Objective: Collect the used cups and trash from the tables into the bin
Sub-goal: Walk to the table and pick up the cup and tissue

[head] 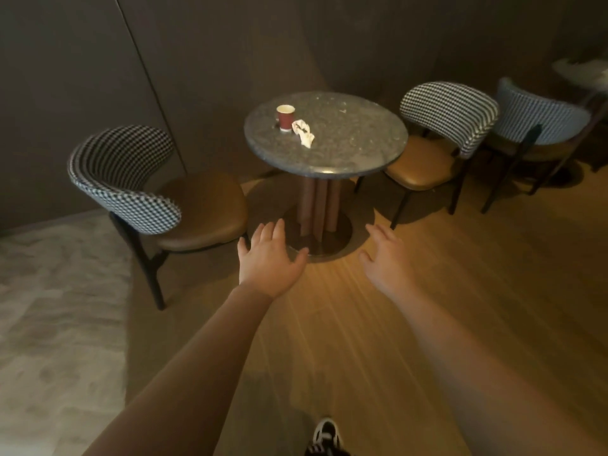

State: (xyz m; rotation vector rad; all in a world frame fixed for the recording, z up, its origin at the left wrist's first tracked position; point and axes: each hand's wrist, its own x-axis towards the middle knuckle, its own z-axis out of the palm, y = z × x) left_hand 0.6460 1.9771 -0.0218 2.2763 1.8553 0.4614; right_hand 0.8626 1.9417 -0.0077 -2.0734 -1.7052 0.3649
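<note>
- While both your arms reach out ahead of you, neither hand carries anything: your left hand (270, 258) and right hand (385, 255) hang well apart, fingers spread and relaxed, over the wooden floor short of the round table (362, 153).
- You are at the approach step, as I judge it; nothing from this table has been picked up yet, and no bin shows anywhere in the view.
- The red paper cup (285, 117) stands upright on the tabletop toward its 10 o'clock edge, on the far left side from where you stand.
- The crumpled napkin (304, 132) lies just beside the cup, at about 4 o'clock from it; whether the two touch is hard to tell.
- A small pale scrap (342, 110) sits apart at roughly 1 o'clock on the tabletop, too small to identify.
- The checked chair on the left (121, 176) sits at 9 o'clock of the table and another checked chair (447, 116) at 3 o'clock, so the open way in is straight ahead, at 6 o'clock.
- Next you will likely need to step closer, since the cup is across the tabletop from you, then curl one hand round the cup and pinch the napkin with the other.
- Keep the cup upright as you lift it; I cannot see whether liquid remains inside.
</note>
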